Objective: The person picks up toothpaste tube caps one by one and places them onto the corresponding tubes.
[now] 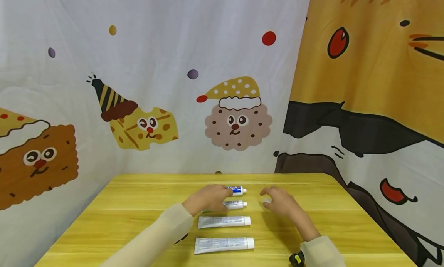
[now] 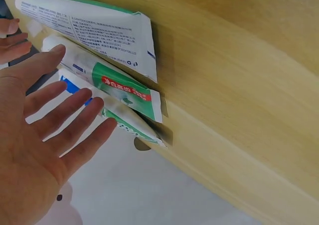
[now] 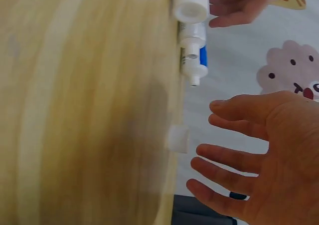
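Observation:
Several toothpaste tubes lie in a row across the table, their necks to the right. My left hand (image 1: 212,197) reaches over the two farthest: a blue-and-white toothpaste tube (image 1: 237,190) and a white-and-green one (image 2: 117,85). Its fingers are spread, with the thumb over the white-and-green tube in the left wrist view. Both these tubes show narrow bare nozzles. Right of them, a small white cap (image 3: 178,138) lies on the table. My right hand (image 3: 284,155) hovers beside this cap, fingers extended and apart. Nearer me lie two white toothpaste tubes (image 1: 224,221) with wide caps on.
The wooden table (image 1: 138,205) ends at a printed curtain (image 1: 156,66) behind it. A black-and-yellow object (image 1: 297,258) sits by the right sleeve at the near edge. Part of a small dark object (image 1: 181,239) shows beside the left sleeve.

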Tool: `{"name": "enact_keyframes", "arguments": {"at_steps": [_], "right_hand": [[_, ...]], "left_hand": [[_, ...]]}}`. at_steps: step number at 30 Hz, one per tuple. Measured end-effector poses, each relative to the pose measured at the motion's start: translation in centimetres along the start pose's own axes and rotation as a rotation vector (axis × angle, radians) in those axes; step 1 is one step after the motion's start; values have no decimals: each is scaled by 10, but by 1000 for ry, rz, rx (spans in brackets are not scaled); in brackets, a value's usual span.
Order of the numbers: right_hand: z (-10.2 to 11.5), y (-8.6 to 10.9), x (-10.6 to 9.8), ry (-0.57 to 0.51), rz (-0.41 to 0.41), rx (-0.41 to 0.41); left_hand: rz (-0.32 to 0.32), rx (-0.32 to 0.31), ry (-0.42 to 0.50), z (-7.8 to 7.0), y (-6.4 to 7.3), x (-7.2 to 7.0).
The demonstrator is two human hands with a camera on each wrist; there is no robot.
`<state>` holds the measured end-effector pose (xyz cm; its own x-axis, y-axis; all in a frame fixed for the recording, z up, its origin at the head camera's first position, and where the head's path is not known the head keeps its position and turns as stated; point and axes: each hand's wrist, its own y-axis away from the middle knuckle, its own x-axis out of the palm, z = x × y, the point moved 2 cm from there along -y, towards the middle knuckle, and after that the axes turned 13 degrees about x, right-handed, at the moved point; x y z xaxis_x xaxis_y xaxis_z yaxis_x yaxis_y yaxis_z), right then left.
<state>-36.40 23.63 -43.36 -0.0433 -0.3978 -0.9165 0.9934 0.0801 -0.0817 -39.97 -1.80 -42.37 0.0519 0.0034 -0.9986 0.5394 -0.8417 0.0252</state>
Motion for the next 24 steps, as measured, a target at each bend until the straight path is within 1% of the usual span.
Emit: {"name": "enact_keyframes", "arguments": {"at_steps": [6,9,12,17,20,24], "right_hand": [[-4,-2,7,-25,74,15],[-5,-2,8,-29,88,18],[-6,-2,9,-25,81,2],[-7,-2,10,-3,60,-45],[-7,-3,11,15,55,-70],[-9,-4,11,27,45,-72]], "left_hand": [[28,-15,-2,0,-4,5],[44,-32,11,0,-5,7],[51,-38,6,1,-5,9],[47,-42,-37,2,-8,12],[46,-45,-39,2,-10,14],[41,-42,-40,1,-12,15]]}}
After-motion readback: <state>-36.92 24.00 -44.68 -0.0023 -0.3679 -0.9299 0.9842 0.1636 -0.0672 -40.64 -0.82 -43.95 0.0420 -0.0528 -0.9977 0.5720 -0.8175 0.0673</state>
